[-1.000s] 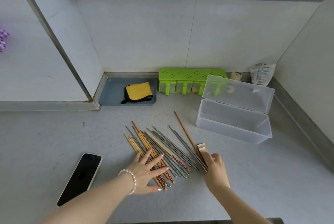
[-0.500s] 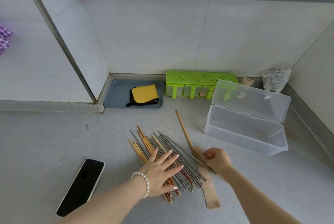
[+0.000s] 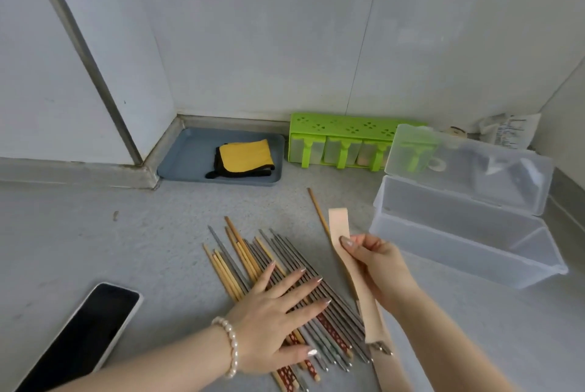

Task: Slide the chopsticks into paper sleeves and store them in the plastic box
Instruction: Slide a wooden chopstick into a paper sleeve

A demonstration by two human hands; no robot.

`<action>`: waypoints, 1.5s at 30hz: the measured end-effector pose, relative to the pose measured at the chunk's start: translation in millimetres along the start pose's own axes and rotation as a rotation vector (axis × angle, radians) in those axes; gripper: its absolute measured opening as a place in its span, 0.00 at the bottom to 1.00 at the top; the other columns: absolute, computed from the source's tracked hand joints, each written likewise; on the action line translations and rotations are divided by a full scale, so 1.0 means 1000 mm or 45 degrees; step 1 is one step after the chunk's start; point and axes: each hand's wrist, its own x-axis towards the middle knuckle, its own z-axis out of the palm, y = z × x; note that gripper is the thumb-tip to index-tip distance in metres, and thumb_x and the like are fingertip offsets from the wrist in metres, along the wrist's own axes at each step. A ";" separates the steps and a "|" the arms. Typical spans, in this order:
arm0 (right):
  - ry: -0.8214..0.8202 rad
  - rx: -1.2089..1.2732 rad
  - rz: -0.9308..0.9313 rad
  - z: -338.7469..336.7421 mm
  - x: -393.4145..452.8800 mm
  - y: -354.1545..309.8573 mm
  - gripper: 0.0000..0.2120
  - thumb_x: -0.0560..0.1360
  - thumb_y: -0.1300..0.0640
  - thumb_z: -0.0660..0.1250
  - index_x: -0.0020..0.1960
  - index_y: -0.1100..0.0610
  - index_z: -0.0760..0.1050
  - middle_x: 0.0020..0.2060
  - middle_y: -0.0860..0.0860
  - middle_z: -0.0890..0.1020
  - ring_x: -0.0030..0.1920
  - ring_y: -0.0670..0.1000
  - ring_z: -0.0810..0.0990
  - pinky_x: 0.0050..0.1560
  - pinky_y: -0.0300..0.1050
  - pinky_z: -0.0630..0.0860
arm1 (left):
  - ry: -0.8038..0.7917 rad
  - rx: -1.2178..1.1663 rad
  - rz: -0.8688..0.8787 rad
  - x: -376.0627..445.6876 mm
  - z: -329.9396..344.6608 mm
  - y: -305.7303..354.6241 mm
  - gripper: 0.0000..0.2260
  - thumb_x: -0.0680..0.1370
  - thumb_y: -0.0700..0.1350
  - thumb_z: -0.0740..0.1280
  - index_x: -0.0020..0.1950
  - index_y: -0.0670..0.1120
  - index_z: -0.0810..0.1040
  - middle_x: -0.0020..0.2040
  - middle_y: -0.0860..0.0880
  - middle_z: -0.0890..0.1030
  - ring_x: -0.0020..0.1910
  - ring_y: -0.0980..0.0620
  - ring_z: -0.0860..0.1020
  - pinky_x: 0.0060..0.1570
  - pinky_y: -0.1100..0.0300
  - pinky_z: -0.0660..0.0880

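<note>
A pile of wooden and metal chopsticks (image 3: 253, 252) lies fanned out on the grey counter. My left hand (image 3: 278, 312) lies flat on the pile with fingers spread. Right of it, my right hand (image 3: 376, 268) pinches a long beige paper sleeve (image 3: 340, 224) and holds it lifted over the counter, its top end pointing away from me. One wooden chopstick (image 3: 316, 208) lies apart, partly behind the sleeve. The clear plastic box (image 3: 456, 252) stands at the right with its lid tipped back and nothing visible inside.
A black phone (image 3: 85, 334) lies at the near left. At the back wall sit a blue tray (image 3: 190, 157) with a yellow cloth (image 3: 243, 157), a green seasoning rack (image 3: 342, 138) and a white packet (image 3: 509, 130). More beige paper (image 3: 387, 372) lies under my right forearm.
My right hand has picked up a paper sleeve from the counter and raised it. My left hand has stayed on the chopstick pile. The camera has come closer.
</note>
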 end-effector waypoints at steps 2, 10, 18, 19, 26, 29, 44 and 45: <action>0.034 -0.090 -0.100 0.004 0.005 0.002 0.06 0.73 0.60 0.70 0.39 0.62 0.77 0.28 0.54 0.78 0.24 0.47 0.75 0.24 0.36 0.72 | 0.117 -0.131 -0.046 -0.001 0.002 0.002 0.34 0.72 0.71 0.38 0.75 0.58 0.37 0.74 0.58 0.34 0.72 0.55 0.30 0.68 0.45 0.27; -0.132 -0.307 -0.540 0.038 -0.022 0.007 0.07 0.72 0.60 0.70 0.36 0.60 0.78 0.33 0.56 0.82 0.35 0.56 0.80 0.41 0.53 0.78 | 0.777 -2.157 -0.403 0.005 -0.046 0.017 0.14 0.75 0.51 0.65 0.54 0.42 0.80 0.54 0.42 0.82 0.55 0.45 0.79 0.56 0.51 0.76; -0.386 -0.399 -0.629 0.032 -0.097 0.016 0.06 0.66 0.60 0.73 0.34 0.59 0.78 0.28 0.52 0.81 0.25 0.47 0.77 0.21 0.35 0.70 | 1.243 -2.303 -0.394 -0.044 -0.053 0.053 0.05 0.72 0.38 0.69 0.46 0.39 0.80 0.45 0.42 0.81 0.44 0.48 0.81 0.40 0.57 0.78; -0.419 -0.370 -0.636 0.029 -0.104 0.018 0.06 0.64 0.59 0.73 0.34 0.59 0.78 0.29 0.52 0.81 0.26 0.47 0.78 0.22 0.35 0.70 | 1.250 -2.262 -0.375 -0.050 -0.056 0.060 0.04 0.73 0.38 0.69 0.46 0.39 0.80 0.44 0.42 0.81 0.44 0.48 0.81 0.40 0.56 0.78; -0.582 -0.254 -0.633 0.004 -0.128 0.026 0.07 0.65 0.59 0.69 0.39 0.60 0.74 0.35 0.52 0.83 0.37 0.51 0.82 0.39 0.43 0.79 | 1.283 -2.063 -0.274 -0.063 -0.069 0.086 0.03 0.74 0.35 0.67 0.45 0.40 0.81 0.47 0.41 0.83 0.47 0.47 0.82 0.44 0.58 0.80; -0.658 -0.254 -0.568 -0.003 -0.126 0.025 0.11 0.64 0.62 0.70 0.45 0.60 0.75 0.36 0.55 0.84 0.37 0.51 0.84 0.38 0.43 0.81 | 1.435 -2.019 -0.285 -0.058 -0.073 0.089 0.02 0.71 0.34 0.71 0.41 0.40 0.82 0.43 0.43 0.83 0.44 0.48 0.82 0.42 0.58 0.80; -0.450 -0.370 -0.828 -0.013 -0.066 -0.001 0.05 0.58 0.58 0.78 0.31 0.56 0.83 0.29 0.55 0.83 0.29 0.49 0.80 0.30 0.39 0.73 | 1.889 -1.678 -0.476 -0.037 -0.072 0.027 0.06 0.72 0.44 0.71 0.40 0.43 0.77 0.29 0.51 0.77 0.25 0.60 0.72 0.27 0.66 0.71; -0.347 -0.348 -0.942 -0.014 -0.061 -0.001 0.07 0.61 0.65 0.76 0.30 0.55 0.83 0.29 0.53 0.83 0.30 0.48 0.80 0.32 0.38 0.75 | 1.862 -1.702 -0.437 -0.038 -0.070 0.025 0.06 0.71 0.43 0.72 0.40 0.42 0.77 0.28 0.51 0.78 0.25 0.58 0.74 0.27 0.66 0.71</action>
